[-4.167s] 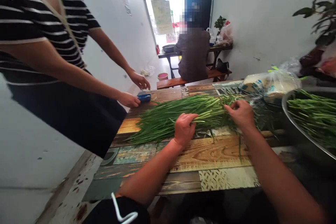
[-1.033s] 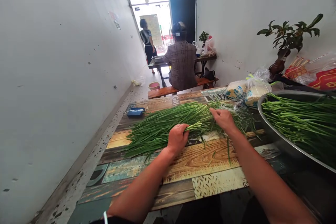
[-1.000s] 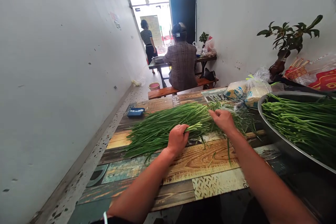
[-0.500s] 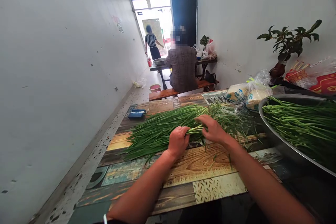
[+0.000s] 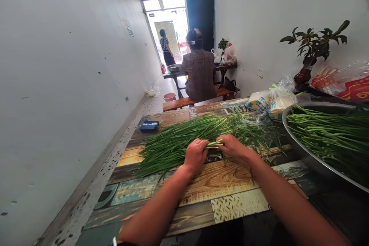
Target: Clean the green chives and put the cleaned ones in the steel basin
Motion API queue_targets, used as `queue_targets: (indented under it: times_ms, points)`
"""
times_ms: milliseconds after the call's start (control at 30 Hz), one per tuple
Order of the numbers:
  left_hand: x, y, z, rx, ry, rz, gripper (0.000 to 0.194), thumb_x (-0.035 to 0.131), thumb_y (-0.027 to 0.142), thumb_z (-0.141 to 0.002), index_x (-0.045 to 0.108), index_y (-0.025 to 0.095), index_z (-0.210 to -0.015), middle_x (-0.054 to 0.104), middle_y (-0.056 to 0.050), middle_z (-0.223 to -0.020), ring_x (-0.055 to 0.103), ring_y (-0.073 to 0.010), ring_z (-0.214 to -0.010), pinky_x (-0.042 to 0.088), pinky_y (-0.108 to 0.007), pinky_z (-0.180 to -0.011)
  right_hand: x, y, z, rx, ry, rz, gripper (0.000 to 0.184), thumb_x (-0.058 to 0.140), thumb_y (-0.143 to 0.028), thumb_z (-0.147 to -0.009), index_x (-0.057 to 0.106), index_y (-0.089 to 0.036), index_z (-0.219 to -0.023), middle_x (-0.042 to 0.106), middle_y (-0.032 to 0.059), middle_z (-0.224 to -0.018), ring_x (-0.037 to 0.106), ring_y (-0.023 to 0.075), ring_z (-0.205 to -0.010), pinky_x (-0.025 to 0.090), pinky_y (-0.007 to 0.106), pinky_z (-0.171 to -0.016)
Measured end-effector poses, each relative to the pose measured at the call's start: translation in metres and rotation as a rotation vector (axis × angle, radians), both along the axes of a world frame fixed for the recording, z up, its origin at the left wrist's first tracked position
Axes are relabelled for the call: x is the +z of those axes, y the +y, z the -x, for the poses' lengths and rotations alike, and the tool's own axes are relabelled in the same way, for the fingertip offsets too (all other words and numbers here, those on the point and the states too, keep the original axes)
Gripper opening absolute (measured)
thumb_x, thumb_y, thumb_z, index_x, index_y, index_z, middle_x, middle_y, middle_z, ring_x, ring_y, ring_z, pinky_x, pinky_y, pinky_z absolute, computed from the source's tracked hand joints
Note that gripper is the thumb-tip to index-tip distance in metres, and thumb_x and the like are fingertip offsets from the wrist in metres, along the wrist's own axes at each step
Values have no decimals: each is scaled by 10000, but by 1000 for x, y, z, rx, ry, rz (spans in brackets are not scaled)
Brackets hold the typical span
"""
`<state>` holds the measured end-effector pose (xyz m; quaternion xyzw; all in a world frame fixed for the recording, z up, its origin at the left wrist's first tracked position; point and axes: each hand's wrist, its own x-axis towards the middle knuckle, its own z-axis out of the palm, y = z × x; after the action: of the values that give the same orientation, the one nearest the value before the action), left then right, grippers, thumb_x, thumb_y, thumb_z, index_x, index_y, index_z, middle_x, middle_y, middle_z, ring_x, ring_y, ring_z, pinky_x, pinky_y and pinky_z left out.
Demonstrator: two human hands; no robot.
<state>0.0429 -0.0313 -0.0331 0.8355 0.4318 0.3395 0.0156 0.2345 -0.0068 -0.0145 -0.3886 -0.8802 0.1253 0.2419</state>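
Note:
My left hand (image 5: 196, 154) is closed round a small bunch of garlic chives (image 5: 212, 145), whose pale stem ends stick out to the right. At those ends, the fingers of my right hand (image 5: 230, 145) are pinched on the stems. Beyond and left of my hands lies a broad pile of long green chives (image 5: 173, 140) on the wood-patterned table (image 5: 225, 180). A heap of loose trimmings (image 5: 250, 130) lies just past my right hand. To the right, a big metal bowl (image 5: 300, 147) holds more chives (image 5: 328, 134).
A blue box (image 5: 149, 125) sits at the table's far left. Plastic-wrapped packages (image 5: 271, 102) and a potted plant (image 5: 309, 52) stand at the back right. Ahead, a person (image 5: 198, 71) sits on a bench (image 5: 178, 103); another person (image 5: 166, 48) stands by the doorway.
My right hand has come down and closed on the stem ends; its fingers were apart before. My left hand keeps its hold on the bunch. The view has shifted slightly.

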Motion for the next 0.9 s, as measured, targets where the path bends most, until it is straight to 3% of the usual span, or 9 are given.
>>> queue_targets:
  times_ms: [167, 300, 400, 467, 567, 667, 767, 900]
  points:
    - [1, 1, 2, -16, 6, -17, 163, 498, 97, -819, 621, 186, -878, 687, -32, -834, 569, -182, -771, 436, -291, -727, 19, 0, -19, -5, 74, 167, 376, 441, -349, -848, 419, -162, -523, 366, -37, -522, 336, 81, -524, 220, 222, -512]
    - [0, 5, 5, 90, -75, -42, 133, 491, 126, -841, 611, 179, -861, 670, -39, -784, 567, -181, -751, 439, -291, -711, 24, 7, -43, -256, 246, 182, 492, 442, -530, -831, 330, -179, -505, 251, -50, -516, 257, 75, -505, 202, 226, -495]
    - [1, 5, 6, 125, -112, -77, 134, 485, 131, -847, 606, 179, -880, 666, -40, -787, 562, -178, -745, 443, -294, -723, 22, 10, -49, -432, 156, 194, 555, 476, -581, -796, 317, -179, -449, 216, -52, -463, 223, 73, -470, 163, 245, -477]
    - [3, 4, 5, 117, -111, -98, 146, 486, 118, -840, 604, 175, -902, 669, -43, -803, 559, -179, -751, 445, -298, -729, 18, 9, -45, -439, 12, 190, 493, 533, -521, -783, 426, -166, -458, 319, -44, -447, 286, 77, -463, 179, 243, -479]
    - [4, 3, 5, 127, -112, -110, 144, 495, 112, -834, 608, 168, -904, 668, -42, -790, 559, -181, -743, 449, -303, -723, 12, 6, -35, -372, -198, 146, 207, 636, -354, -729, 613, -177, -624, 543, -15, -568, 435, 97, -529, 237, 225, -506]
    - [3, 3, 4, 144, -151, -99, 140, 489, 128, -849, 604, 173, -914, 671, -41, -816, 578, -180, -775, 459, -303, -745, 7, 5, -29, -371, -332, 77, 112, 636, -282, -738, 656, -198, -666, 622, 22, -643, 510, 127, -583, 253, 234, -520]
    - [2, 3, 4, 155, -222, -95, 152, 468, 145, -867, 588, 184, -952, 668, -48, -898, 597, -175, -845, 469, -293, -782, 4, 7, -30, -354, -304, 36, 174, 599, -288, -790, 670, -199, -658, 646, 39, -670, 542, 141, -620, 275, 238, -534]
    - [2, 2, 5, 161, -240, -63, 145, 477, 153, -863, 577, 193, -961, 656, -41, -908, 605, -168, -844, 476, -280, -772, 10, 8, -33, -327, -54, 2, 140, 610, -272, -781, 690, -179, -714, 633, 38, -714, 543, 134, -656, 343, 232, -584]
